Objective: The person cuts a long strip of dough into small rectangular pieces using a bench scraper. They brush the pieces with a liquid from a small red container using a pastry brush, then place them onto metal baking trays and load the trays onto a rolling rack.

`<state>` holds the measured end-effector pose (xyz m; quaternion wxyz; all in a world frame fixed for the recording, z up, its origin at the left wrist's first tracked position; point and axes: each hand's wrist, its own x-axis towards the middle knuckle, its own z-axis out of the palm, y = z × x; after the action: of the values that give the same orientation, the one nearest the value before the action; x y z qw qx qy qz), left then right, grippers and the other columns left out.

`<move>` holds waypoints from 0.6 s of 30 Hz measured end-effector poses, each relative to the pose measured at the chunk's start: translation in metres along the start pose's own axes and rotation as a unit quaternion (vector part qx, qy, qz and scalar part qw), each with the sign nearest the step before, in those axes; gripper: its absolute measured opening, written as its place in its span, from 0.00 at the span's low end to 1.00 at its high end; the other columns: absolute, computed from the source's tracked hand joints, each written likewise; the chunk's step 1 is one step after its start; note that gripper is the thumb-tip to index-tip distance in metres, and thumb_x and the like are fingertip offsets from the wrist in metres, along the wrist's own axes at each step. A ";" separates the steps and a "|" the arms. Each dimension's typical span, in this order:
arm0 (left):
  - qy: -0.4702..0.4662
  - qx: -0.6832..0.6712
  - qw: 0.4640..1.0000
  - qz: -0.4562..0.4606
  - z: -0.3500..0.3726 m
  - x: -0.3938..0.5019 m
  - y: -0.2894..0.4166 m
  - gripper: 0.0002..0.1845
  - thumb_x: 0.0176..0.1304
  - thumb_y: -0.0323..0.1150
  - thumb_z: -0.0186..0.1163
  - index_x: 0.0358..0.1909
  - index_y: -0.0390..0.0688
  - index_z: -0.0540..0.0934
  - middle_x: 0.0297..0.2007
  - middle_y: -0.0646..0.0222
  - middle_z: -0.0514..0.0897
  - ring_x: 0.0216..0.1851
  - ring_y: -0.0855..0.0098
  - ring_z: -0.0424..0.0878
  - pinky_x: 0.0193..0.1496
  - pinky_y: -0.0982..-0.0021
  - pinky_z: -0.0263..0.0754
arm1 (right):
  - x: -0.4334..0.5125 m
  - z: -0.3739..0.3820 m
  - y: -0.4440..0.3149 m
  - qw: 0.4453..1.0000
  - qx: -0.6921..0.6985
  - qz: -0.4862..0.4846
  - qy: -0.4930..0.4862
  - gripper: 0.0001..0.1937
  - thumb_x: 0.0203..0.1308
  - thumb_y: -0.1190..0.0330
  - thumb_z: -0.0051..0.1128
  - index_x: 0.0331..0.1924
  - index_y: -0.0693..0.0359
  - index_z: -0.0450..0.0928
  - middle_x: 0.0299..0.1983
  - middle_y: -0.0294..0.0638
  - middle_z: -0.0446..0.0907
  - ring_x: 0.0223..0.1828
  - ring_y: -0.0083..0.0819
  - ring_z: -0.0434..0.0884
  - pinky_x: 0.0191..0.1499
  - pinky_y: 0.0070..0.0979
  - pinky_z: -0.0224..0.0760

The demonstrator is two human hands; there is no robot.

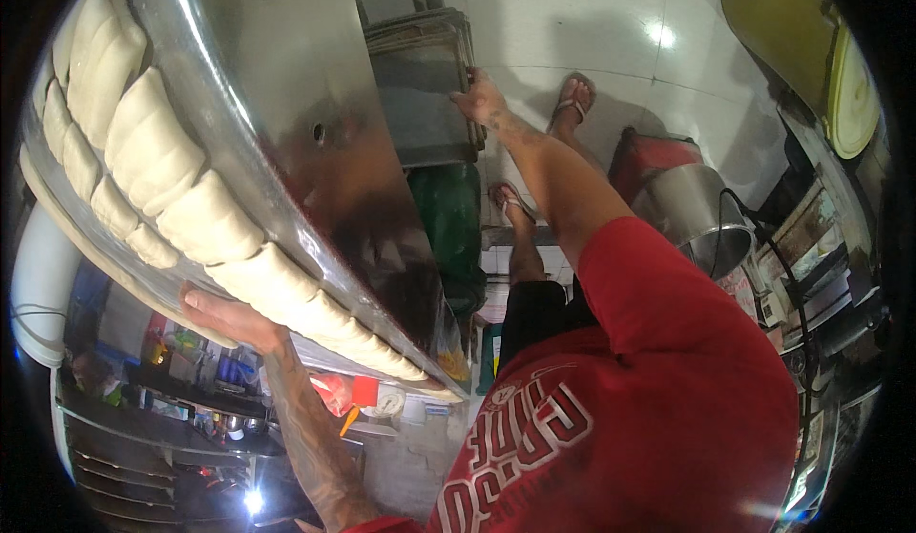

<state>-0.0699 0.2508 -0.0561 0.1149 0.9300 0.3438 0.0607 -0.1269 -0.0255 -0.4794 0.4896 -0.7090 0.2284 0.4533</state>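
Observation:
My left hand (236, 318) lies at the steel table, between rows of pale dough pieces (207, 225) and a long dough strip (93, 247) along the far edge; its fingers are partly hidden, so whether it grips anything is unclear. Low beside the table, my right hand (483, 100) holds the side edge of a stack of metal baking trays (422, 100), with the thumb over the top tray. The dough pieces sit close together in overlapping rows on the shiny table top (236, 111).
Below the trays is a dark green container (447, 232). A steel pot (701, 204) and a red container (655, 154) stand near my feet on the tiled floor (544, 3). A yellow lid (851, 96) is at the right. Shelves (122, 476) are at lower left.

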 end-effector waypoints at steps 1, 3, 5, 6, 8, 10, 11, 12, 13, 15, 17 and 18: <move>-0.002 0.007 1.000 0.011 0.000 0.001 -0.001 0.41 0.88 0.59 0.33 0.74 0.27 0.67 0.71 0.36 0.68 0.72 0.43 0.68 0.75 0.45 0.65 | 0.003 0.001 0.002 0.998 0.051 0.023 0.000 0.40 0.70 0.58 0.69 0.78 0.69 0.63 0.72 0.62 0.76 0.73 0.52 0.77 0.76 0.41 0.71; 0.005 0.026 0.999 0.035 0.000 -0.001 0.001 0.42 0.88 0.61 0.33 0.72 0.25 0.67 0.68 0.33 0.70 0.67 0.44 0.71 0.71 0.43 0.65 | 0.010 0.005 0.006 0.986 0.154 0.067 0.002 0.40 0.69 0.59 0.71 0.77 0.70 0.64 0.73 0.61 0.75 0.75 0.51 0.76 0.77 0.39 0.70; 0.016 0.056 0.994 0.097 0.000 0.002 -0.004 0.43 0.87 0.61 0.33 0.70 0.23 0.67 0.65 0.31 0.71 0.63 0.44 0.72 0.68 0.41 0.65 | 0.025 0.010 0.007 0.990 0.120 0.075 -0.010 0.40 0.68 0.59 0.72 0.77 0.70 0.64 0.74 0.60 0.75 0.76 0.50 0.75 0.78 0.38 0.69; 0.020 0.074 0.986 0.149 0.000 0.007 -0.017 0.43 0.87 0.61 0.33 0.70 0.23 0.68 0.64 0.31 0.71 0.63 0.44 0.72 0.68 0.41 0.64 | 0.030 0.013 0.006 0.991 0.106 0.079 -0.016 0.41 0.68 0.58 0.73 0.77 0.69 0.64 0.75 0.59 0.74 0.77 0.49 0.74 0.78 0.38 0.68; 0.018 0.068 0.989 0.129 -0.003 0.003 -0.021 0.42 0.87 0.60 0.33 0.70 0.24 0.67 0.65 0.33 0.70 0.66 0.43 0.70 0.70 0.43 0.63 | 0.013 0.011 -0.015 0.991 0.116 0.055 -0.047 0.43 0.70 0.58 0.70 0.80 0.70 0.58 0.78 0.61 0.69 0.79 0.50 0.71 0.80 0.38 0.66; 0.004 0.010 1.000 0.007 0.001 -0.003 0.009 0.40 0.88 0.59 0.34 0.73 0.27 0.66 0.70 0.37 0.68 0.72 0.44 0.67 0.76 0.47 0.64 | 0.003 0.011 -0.024 0.991 0.116 0.048 -0.052 0.45 0.70 0.58 0.69 0.82 0.70 0.56 0.79 0.61 0.67 0.80 0.50 0.70 0.81 0.38 0.64; -0.002 0.023 1.000 0.017 -0.001 -0.002 0.003 0.40 0.88 0.58 0.34 0.73 0.27 0.66 0.70 0.37 0.68 0.72 0.44 0.68 0.76 0.47 0.64 | 0.001 0.014 -0.025 0.992 0.110 0.051 -0.045 0.45 0.70 0.58 0.70 0.82 0.70 0.55 0.79 0.60 0.68 0.80 0.50 0.70 0.81 0.39 0.64; -0.006 0.036 0.999 0.027 -0.002 0.000 -0.004 0.40 0.88 0.58 0.34 0.72 0.26 0.66 0.69 0.37 0.68 0.72 0.44 0.68 0.76 0.47 0.64 | 0.002 0.018 -0.026 0.992 0.105 0.052 -0.038 0.45 0.70 0.58 0.70 0.82 0.69 0.55 0.79 0.60 0.68 0.80 0.50 0.70 0.81 0.39 0.64; -0.011 0.049 0.998 0.038 -0.003 0.003 -0.006 0.39 0.88 0.57 0.34 0.72 0.26 0.66 0.69 0.37 0.68 0.72 0.44 0.68 0.76 0.47 0.63 | 0.001 0.022 -0.026 0.993 0.102 0.044 -0.039 0.46 0.69 0.59 0.71 0.82 0.69 0.55 0.79 0.58 0.68 0.80 0.50 0.70 0.80 0.39 0.65; 0.006 0.000 1.000 0.017 -0.001 0.003 -0.007 0.38 0.88 0.56 0.35 0.71 0.24 0.66 0.69 0.37 0.68 0.71 0.45 0.69 0.76 0.48 0.62 | 0.002 0.029 -0.020 0.994 0.096 0.027 -0.039 0.46 0.68 0.59 0.73 0.82 0.67 0.55 0.79 0.55 0.70 0.79 0.49 0.71 0.79 0.40 0.66; 0.000 -0.021 1.000 0.016 0.001 0.008 -0.003 0.38 0.88 0.56 0.35 0.72 0.24 0.65 0.69 0.37 0.68 0.71 0.46 0.69 0.77 0.49 0.62 | 0.041 0.051 0.022 0.992 0.107 0.000 -0.061 0.47 0.66 0.60 0.75 0.82 0.66 0.57 0.76 0.53 0.74 0.77 0.48 0.74 0.78 0.40 0.69; 0.006 -0.021 0.999 0.044 0.002 0.009 -0.003 0.38 0.88 0.56 0.36 0.73 0.24 0.64 0.69 0.38 0.68 0.72 0.46 0.68 0.77 0.49 0.61 | 0.054 0.062 0.034 0.990 0.117 -0.014 -0.075 0.47 0.65 0.60 0.76 0.82 0.65 0.57 0.75 0.52 0.76 0.76 0.47 0.75 0.77 0.40 0.70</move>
<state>-0.0648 0.2584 -0.0584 0.1300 0.9413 0.3016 0.0782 -0.1531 0.0221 -0.5493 0.5908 -0.6140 0.2326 0.4689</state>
